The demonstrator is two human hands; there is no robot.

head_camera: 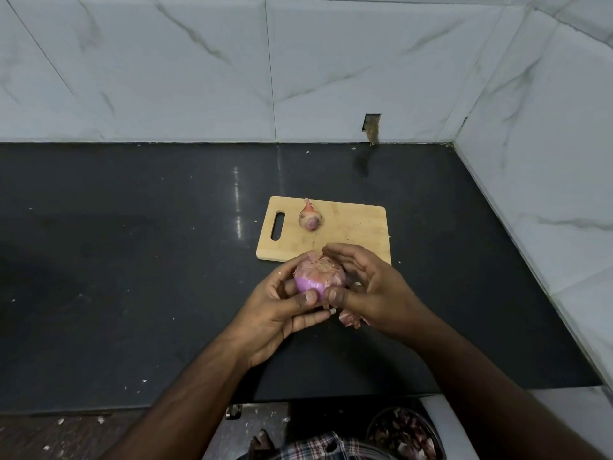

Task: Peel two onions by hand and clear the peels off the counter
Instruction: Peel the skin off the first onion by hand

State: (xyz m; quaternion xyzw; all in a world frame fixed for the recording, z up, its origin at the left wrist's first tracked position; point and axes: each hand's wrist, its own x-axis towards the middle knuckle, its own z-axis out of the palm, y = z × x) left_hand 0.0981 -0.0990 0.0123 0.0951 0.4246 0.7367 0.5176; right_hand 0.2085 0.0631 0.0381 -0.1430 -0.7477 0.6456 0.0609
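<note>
Both hands' fingers cupping onion, thumbs pressing

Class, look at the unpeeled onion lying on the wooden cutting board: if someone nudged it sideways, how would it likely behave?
The small unpeeled onion is rounded and lies on its side on the flat wooden cutting board, so it would probably roll, likely in a curve given its pointed tip. Its dry papery skin looks loose, so a grip may slip or flake it.
</note>
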